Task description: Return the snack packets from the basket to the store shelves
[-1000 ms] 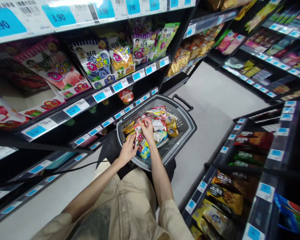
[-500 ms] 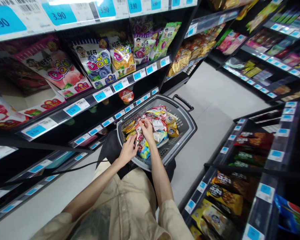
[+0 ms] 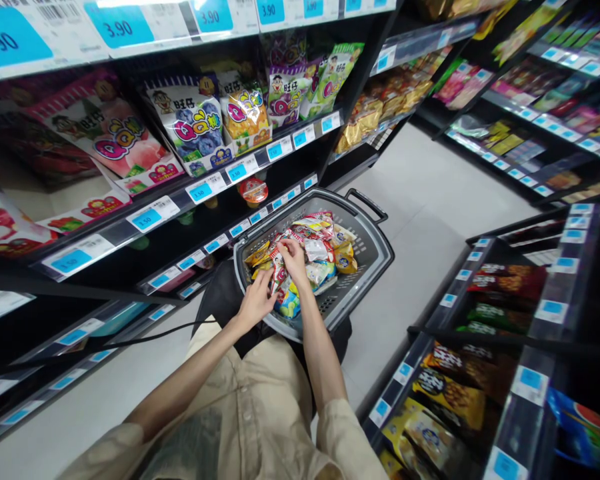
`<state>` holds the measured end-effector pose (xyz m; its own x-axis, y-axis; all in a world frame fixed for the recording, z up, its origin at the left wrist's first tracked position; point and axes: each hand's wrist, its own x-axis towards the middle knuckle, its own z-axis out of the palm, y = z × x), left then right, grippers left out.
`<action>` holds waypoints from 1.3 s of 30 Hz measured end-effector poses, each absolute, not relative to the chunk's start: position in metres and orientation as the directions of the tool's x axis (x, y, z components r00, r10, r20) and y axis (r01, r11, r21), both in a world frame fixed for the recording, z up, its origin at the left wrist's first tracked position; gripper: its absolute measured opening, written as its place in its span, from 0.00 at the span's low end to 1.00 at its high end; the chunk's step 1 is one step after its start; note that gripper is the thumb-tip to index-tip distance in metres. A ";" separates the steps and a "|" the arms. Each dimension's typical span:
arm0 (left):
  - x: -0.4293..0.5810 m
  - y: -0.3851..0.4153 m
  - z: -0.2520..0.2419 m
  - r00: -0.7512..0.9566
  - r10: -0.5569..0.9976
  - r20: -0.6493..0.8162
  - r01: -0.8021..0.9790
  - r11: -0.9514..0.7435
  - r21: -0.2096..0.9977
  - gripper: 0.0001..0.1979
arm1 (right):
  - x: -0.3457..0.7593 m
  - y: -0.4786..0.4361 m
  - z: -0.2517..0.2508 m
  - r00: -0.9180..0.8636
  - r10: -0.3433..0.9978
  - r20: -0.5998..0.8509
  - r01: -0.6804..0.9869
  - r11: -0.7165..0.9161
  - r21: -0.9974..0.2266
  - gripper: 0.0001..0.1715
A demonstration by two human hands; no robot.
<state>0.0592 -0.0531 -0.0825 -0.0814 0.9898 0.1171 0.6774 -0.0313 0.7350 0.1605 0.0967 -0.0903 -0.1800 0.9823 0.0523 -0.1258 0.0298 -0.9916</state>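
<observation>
The red-and-white QQ candy packet (image 3: 279,272) is within the left half of the grey shopping basket (image 3: 370,252), between the two hands. The right hand (image 3: 293,260) has a narrow grip: its thumb and fingers pinch the upper part of this packet. The left hand (image 3: 257,295), fingers bent, is at the packet's lower left edge; whether its grip closes on the packet, I cannot tell. In the basket, a blue-green packet (image 3: 290,305) lies toward the person, and a yellow packet (image 3: 347,259) lies at the right of the pile. To the left of the basket, a shelf display box (image 3: 221,158) holds a blueberry QQ candy packet (image 3: 194,123), which stands leaning.
</observation>
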 end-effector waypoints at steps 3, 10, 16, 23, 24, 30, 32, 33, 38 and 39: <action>0.060 -0.053 -0.083 -0.085 0.990 0.110 0.677 -0.024 0.735 0.34 | 0.161 0.097 -0.091 -0.188 0.981 0.045 -0.125 0.022 -0.992 0.19; 0.061 -0.052 -0.080 -0.101 0.992 0.074 0.683 0.015 0.730 0.34 | 0.160 0.097 -0.090 -0.177 0.982 0.067 -0.083 0.053 -0.995 0.20; 0.060 -0.052 -0.082 -0.132 0.984 0.117 0.669 0.002 0.743 0.34 | 0.163 0.096 -0.081 -0.043 0.999 0.027 -0.175 0.019 -0.984 0.22; 0.061 -0.045 -0.073 -0.211 0.973 0.094 0.619 0.058 0.783 0.39 | 0.165 0.098 -0.073 0.223 0.974 -0.035 -0.276 0.028 -0.961 0.27; 0.061 -0.045 -0.071 -0.216 0.972 0.087 0.613 0.066 0.787 0.39 | 0.165 0.098 -0.072 0.240 0.970 -0.037 -0.283 0.034 -0.958 0.28; 0.061 -0.042 -0.063 -0.220 0.975 0.045 0.578 0.093 0.811 0.40 | 0.163 0.096 -0.068 0.255 0.964 -0.073 -0.321 0.013 -0.947 0.28; 0.061 -0.043 -0.063 -0.220 0.975 0.043 0.577 0.095 0.811 0.41 | 0.164 0.096 -0.067 0.252 0.964 -0.083 -0.335 0.007 -0.942 0.29; 0.061 -0.043 -0.064 -0.219 0.975 0.044 0.578 0.093 0.810 0.41 | 0.164 0.095 -0.066 0.251 0.964 -0.086 -0.341 0.005 -0.940 0.29; 0.060 -0.046 -0.067 -0.214 0.975 0.067 0.576 0.071 0.814 0.39 | 0.164 0.095 -0.064 0.238 0.966 -0.103 -0.312 -0.024 -0.950 0.30; 0.060 -0.046 -0.067 -0.214 0.975 0.068 0.572 0.069 0.818 0.39 | 0.164 0.094 -0.064 0.238 0.966 -0.102 -0.310 -0.024 -0.950 0.30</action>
